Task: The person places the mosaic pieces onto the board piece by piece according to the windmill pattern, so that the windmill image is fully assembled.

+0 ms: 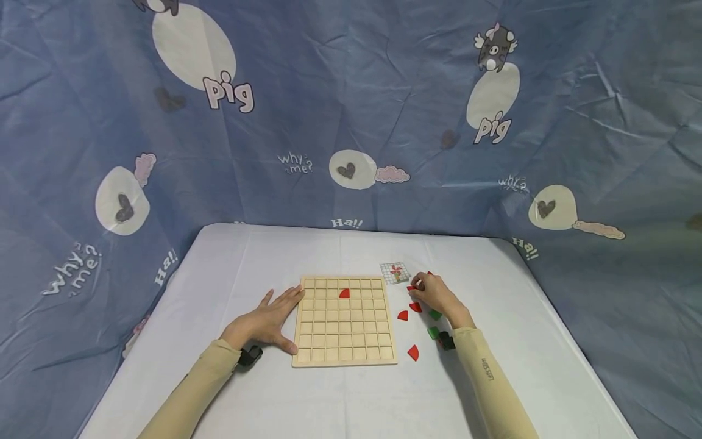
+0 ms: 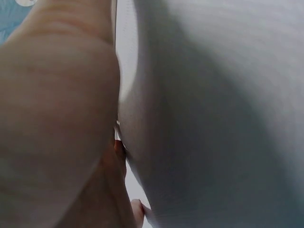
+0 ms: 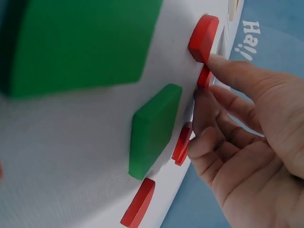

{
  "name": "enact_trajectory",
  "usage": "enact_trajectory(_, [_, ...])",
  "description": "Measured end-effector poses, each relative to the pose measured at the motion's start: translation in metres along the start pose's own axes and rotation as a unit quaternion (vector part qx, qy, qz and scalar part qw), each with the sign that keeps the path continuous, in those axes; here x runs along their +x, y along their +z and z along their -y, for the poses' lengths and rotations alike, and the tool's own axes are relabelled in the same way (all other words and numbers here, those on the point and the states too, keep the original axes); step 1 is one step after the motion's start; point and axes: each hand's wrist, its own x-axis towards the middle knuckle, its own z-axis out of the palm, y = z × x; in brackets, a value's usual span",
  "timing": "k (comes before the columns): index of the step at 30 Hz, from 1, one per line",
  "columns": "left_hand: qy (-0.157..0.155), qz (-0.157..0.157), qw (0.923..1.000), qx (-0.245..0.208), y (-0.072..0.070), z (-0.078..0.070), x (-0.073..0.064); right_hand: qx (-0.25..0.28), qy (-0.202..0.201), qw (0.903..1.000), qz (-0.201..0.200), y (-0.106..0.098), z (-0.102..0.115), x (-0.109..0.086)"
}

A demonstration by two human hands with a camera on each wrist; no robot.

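Note:
My left hand [image 1: 269, 320] lies with fingers spread at the left edge of a wooden grid board [image 1: 345, 364], its fingertips and thumb on the rim. One red quarter-circle piece [image 1: 344, 294] sits in an upper cell of that board. Right of the board, my right hand [image 1: 436, 294] pinches a red piece [image 3: 204, 77] between thumb and fingers, low over the white table. Another red piece [image 3: 204, 38] stands right by the thumb tip. A green block [image 3: 156, 130] lies nearer the wrist. In the left wrist view the hand mostly hides the board.
Loose red pieces [image 1: 403, 315] and green pieces [image 1: 435, 314] are scattered around the right hand. A gridded pattern card [image 1: 395, 272] with a red and green figure lies beyond the board's upper right corner. A blue printed cloth [image 1: 351, 116] hangs behind the white table [image 1: 263, 390].

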Motion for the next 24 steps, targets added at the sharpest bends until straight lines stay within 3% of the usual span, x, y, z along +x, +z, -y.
enact_trajectory(5, [-0.004, 0.004, 1.0, 0.001, -0.0015, -0.0011, 0.0007, 0.006, -0.013, 0.9999, 0.0, -0.0016, -0.0013, 0.0013])
enact_trajectory(24, [-0.002, 0.0, 1.0, 0.002, -0.0016, -0.0029, -0.0003, 0.012, 0.0, 0.9996, -0.026, 0.0018, 0.0031, 0.0014])
